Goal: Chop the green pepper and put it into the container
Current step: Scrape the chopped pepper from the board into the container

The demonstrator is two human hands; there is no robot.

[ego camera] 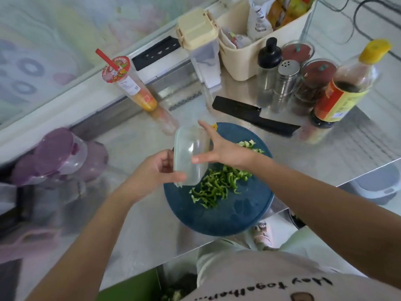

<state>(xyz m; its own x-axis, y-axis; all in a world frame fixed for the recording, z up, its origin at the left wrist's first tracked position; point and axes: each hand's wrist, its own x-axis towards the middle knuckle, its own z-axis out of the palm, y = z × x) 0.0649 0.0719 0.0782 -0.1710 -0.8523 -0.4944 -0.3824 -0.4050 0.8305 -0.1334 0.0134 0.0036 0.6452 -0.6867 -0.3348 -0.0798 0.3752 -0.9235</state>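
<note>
Chopped green pepper strips (213,186) lie in a heap on a round blue cutting board (230,211), with a few more pieces (249,145) at its far side. A clear plastic container (191,155) is held tilted above the board's left edge, nothing inside it. My left hand (155,170) grips its rim with thumb and fingers. My right hand (221,148) touches the container's other side with fingers spread and straight. A black knife (253,115) lies on the steel counter behind the board.
Behind the board stand a sauce bottle (345,88), shakers (284,81), spice jars (314,81), a cream basket (260,40) and a lidded dispenser (201,46). A drink cup with a straw (130,83) stands at left. A purple-lidded jug (58,155) sits far left. The counter edge runs close to my body.
</note>
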